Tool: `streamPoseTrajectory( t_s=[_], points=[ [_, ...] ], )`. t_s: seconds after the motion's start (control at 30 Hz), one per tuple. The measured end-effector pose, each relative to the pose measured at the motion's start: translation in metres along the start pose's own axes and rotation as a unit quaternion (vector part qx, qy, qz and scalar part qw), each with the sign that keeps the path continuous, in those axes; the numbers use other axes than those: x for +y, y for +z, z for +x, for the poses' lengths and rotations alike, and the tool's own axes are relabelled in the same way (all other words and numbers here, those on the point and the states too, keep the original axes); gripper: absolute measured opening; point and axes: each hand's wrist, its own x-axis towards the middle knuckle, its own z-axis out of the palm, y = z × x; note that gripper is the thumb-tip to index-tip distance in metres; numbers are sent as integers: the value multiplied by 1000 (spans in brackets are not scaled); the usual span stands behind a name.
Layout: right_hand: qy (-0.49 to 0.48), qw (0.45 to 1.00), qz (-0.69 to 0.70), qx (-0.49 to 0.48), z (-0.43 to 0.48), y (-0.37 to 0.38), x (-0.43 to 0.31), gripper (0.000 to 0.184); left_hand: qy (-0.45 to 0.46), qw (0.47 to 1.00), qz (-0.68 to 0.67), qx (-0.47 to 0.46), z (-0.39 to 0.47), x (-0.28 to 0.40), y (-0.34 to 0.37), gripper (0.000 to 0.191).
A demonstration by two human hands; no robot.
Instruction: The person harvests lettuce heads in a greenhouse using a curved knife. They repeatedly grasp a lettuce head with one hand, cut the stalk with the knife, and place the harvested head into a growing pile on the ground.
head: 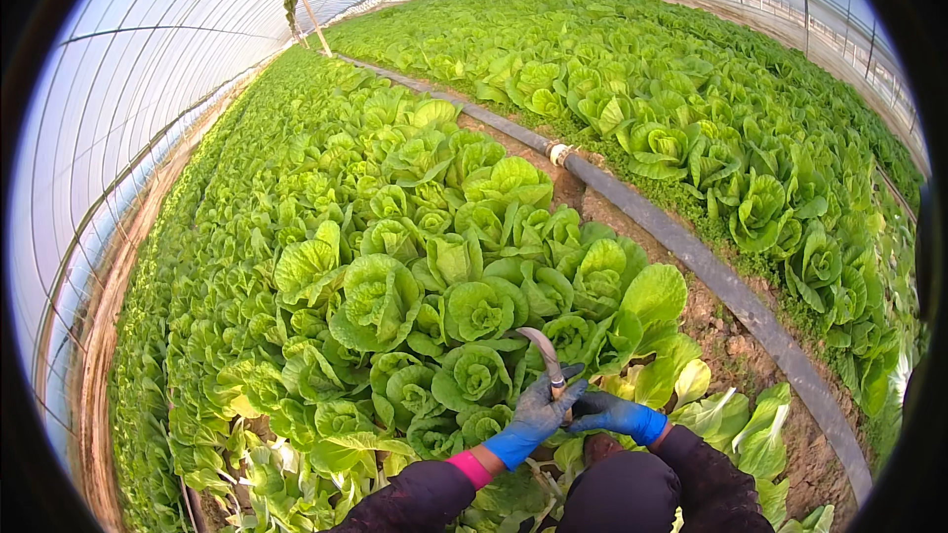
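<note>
A sickle (546, 355) with a curved metal blade and a short wooden handle is held low among the leafy green heads, its tip pointing left. My left hand (535, 413), in a grey-and-blue coated glove, is closed around the handle. From the right, my right hand (618, 416), gloved alike, reaches its fingers to the handle's lower end; how firmly it grips there is hidden. Beyond the blade stand a rosette-shaped cabbage head (481, 311) and another head (472, 376), both rooted. Large loose leaves (655, 296) spread to the right of the blade.
A long black hose (689, 244) with a pale wrapped joint (560, 154) runs along bare soil (715, 337) on the right. Cut or fallen leaves (715, 414) lie near my right arm. My dark-clothed knee (621, 492) is below. Arched greenhouse film (170, 37) covers the beds.
</note>
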Motion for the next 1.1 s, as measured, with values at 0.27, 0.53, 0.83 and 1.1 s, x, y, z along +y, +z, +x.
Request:
streamPoseTrajectory(
  t_s=[0.27,0.53,0.83,1.1],
  points=[
    [-30,973,97,206,-55,28,99,48,-85,976,142,-144,-16,-72,77,60],
    [30,797,353,489,-116,48,125,26,-109,918,246,-291,-23,-47,101,84],
    [114,729,310,599,-78,42,193,26,202,444,806,-336,111,-60,168,57],
    [129,796,341,484,-34,-12,213,40,90,405,862,-290,141,-92,95,45]
  ],
)
